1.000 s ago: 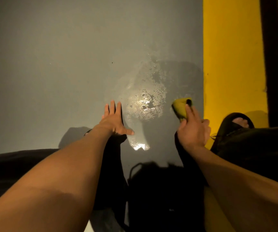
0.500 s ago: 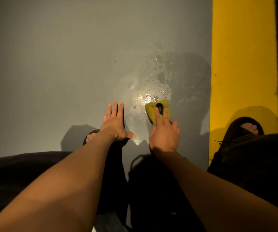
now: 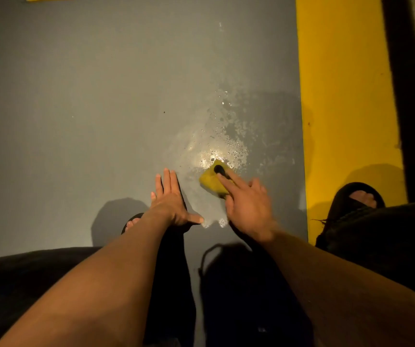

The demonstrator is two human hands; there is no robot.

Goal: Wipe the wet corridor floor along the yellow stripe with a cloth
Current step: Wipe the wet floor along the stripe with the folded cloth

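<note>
Grey corridor floor (image 3: pixel 76 121) fills nearly everything below me, dull and matte out to the left. Down the right side runs the yellow stripe (image 3: pixel 341 96), bright and broad, with a dark band (image 3: pixel 399 83) along its far edge. My legs in dark clothing (image 3: pixel 389 234) crowd the bottom of the view, and both forearms reach forward from there.

Between the hands and the stripe spreads the wet patch (image 3: pixel 226 136), glinting with beads and a bright glare spot at its near edge. My right foot sits in a black sandal (image 3: pixel 356 196), planted on the yellow stripe, toes showing. Toes of my left foot (image 3: pixel 131 224) peek out just behind my left wrist.

My left hand (image 3: pixel 170 201) lies flat on the floor, fingers straight and together, thumb stuck out to the right, gripping nothing. My right hand (image 3: pixel 249 206) presses the cloth (image 3: pixel 211 180) down, fingers stretched over its top rather than wrapped round it. The cloth is small, yellow-green, folded into a pad, with 1 dark spot near its far corner. It sits on the grey floor at the near edge of the wet patch, just right of my left fingertips and well apart from the yellow stripe.
</note>
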